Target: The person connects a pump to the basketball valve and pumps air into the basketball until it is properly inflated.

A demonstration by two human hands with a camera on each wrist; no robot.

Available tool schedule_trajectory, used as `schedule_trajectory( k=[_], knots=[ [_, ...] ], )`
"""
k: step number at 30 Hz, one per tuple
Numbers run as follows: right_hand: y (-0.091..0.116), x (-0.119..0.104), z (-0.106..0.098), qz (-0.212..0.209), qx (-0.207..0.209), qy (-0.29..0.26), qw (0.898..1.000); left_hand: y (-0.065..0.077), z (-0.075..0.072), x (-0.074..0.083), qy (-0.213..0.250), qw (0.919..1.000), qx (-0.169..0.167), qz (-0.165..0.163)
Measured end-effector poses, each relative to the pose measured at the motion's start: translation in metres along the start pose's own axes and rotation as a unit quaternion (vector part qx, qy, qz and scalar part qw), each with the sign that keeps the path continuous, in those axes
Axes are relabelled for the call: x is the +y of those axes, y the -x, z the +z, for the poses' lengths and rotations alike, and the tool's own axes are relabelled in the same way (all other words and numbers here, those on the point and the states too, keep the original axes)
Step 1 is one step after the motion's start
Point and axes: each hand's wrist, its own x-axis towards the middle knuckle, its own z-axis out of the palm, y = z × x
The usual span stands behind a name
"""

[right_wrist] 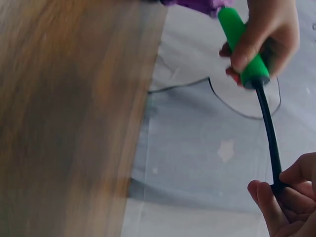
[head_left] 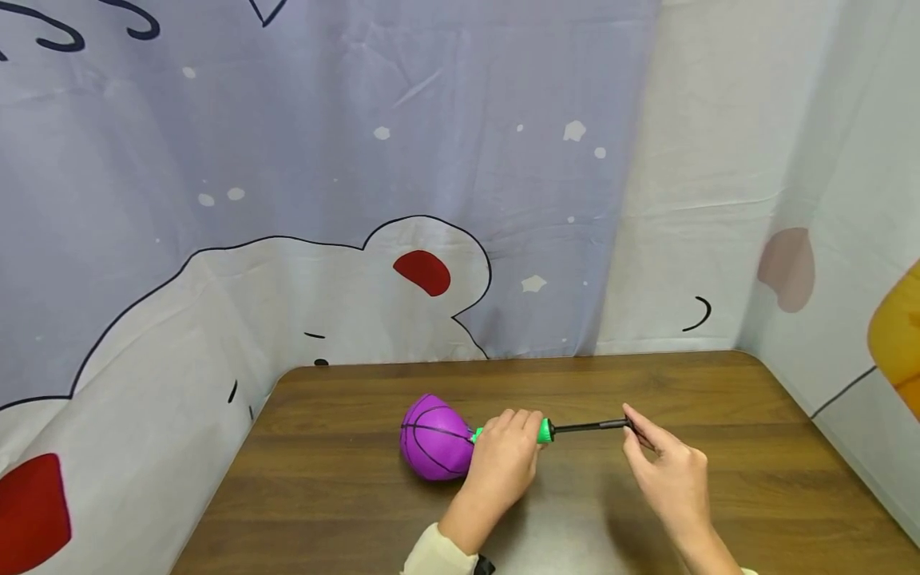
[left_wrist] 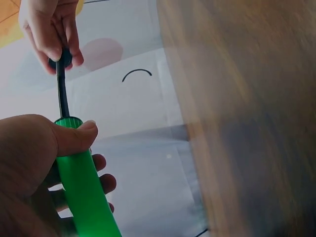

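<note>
A green hand pump lies level above the table, its black rod drawn out to the right. My left hand grips the green barrel, with the thumb along its top end in the left wrist view. At the rod's far end, the black handle is pinched between the thumb and fingers of my right hand; those fingers hide most of it. A purple ball with black lines, partly caved in and not round, joins the pump's left tip. In the right wrist view only a purple edge of the ball shows.
A brown wooden table lies under both hands. Behind it hangs a printed cloth with white, grey-blue and red shapes, and another printed cloth borders the right side.
</note>
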Motion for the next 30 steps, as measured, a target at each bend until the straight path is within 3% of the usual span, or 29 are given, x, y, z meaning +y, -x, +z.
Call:
schedule_trajectory(
  k=[8,15,23,30],
  knots=[
    [0.014,-0.018,0.026,-0.078,-0.009,0.004,0.997,0.0,0.001,0.006,-0.018,0.9995,0.023,0.009],
    [0.02,-0.027,0.036,-0.081,-0.032,-0.037,0.996,0.001,0.0,0.008,-0.006,0.9994,0.027,0.021],
    [0.009,-0.016,0.026,-0.091,0.007,-0.026,0.995,0.001,-0.003,0.003,0.018,0.9998,0.003,0.008],
    [0.0,-0.004,0.004,-0.048,0.004,-0.016,0.999,0.002,-0.006,0.0,0.023,0.9997,-0.011,-0.006]
  ],
)
